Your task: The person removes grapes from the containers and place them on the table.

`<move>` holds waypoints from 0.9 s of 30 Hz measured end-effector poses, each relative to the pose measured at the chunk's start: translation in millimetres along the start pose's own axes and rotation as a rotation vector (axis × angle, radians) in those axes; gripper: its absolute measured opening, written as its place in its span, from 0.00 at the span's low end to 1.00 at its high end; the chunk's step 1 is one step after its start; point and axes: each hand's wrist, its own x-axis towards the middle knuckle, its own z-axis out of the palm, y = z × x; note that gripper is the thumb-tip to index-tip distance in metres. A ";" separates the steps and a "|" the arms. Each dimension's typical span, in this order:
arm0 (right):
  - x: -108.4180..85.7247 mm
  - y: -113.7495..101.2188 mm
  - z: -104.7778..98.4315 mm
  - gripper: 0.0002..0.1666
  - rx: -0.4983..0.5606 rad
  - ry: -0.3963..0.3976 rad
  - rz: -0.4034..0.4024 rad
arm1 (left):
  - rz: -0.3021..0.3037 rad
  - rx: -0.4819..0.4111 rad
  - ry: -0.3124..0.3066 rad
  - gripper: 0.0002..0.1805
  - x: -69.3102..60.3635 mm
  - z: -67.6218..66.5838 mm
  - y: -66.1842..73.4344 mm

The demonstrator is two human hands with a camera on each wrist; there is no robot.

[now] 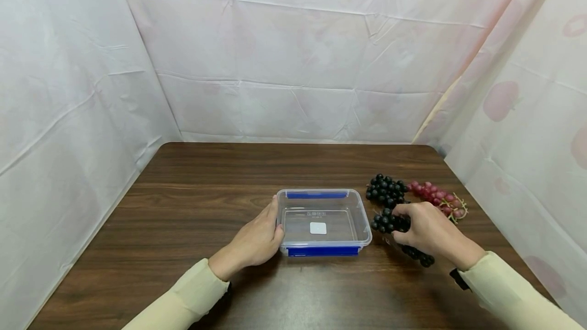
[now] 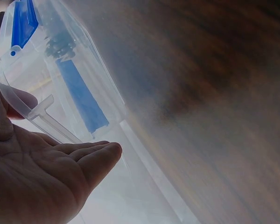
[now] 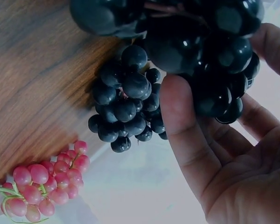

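Observation:
A clear plastic food container (image 1: 293, 244) with blue clips sits lidless at the middle of the table. Along its left wall lies my left hand (image 1: 258, 238), fingers straight, the thumb near the front corner; the left wrist view shows the extended fingers (image 2: 100, 161) beside the clear wall. To the right of the container, my right hand (image 1: 426, 230) grips a bunch of black grapes (image 1: 387, 221) between thumb and fingers. Part of this bunch (image 3: 177, 49) hangs below the hand. Just behind it lies a second bunch of black grapes (image 3: 126, 100).
A bunch of red grapes (image 1: 435, 195) with green stems lies at the right, beyond the right hand. The brown wooden table (image 1: 197, 208) is bordered by pale hanging sheets (image 1: 293, 65) at the back and both sides.

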 end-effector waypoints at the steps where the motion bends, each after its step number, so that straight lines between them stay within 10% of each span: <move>1: -0.1 0.2 0.5 0.24 0.000 -0.002 -0.002 | 0.000 0.000 -0.001 0.42 0.0 0.1 -0.1; 27: -3.3 3.8 13.5 0.24 0.010 -0.043 0.004 | -0.007 0.008 -0.008 0.41 0.3 1.1 -0.9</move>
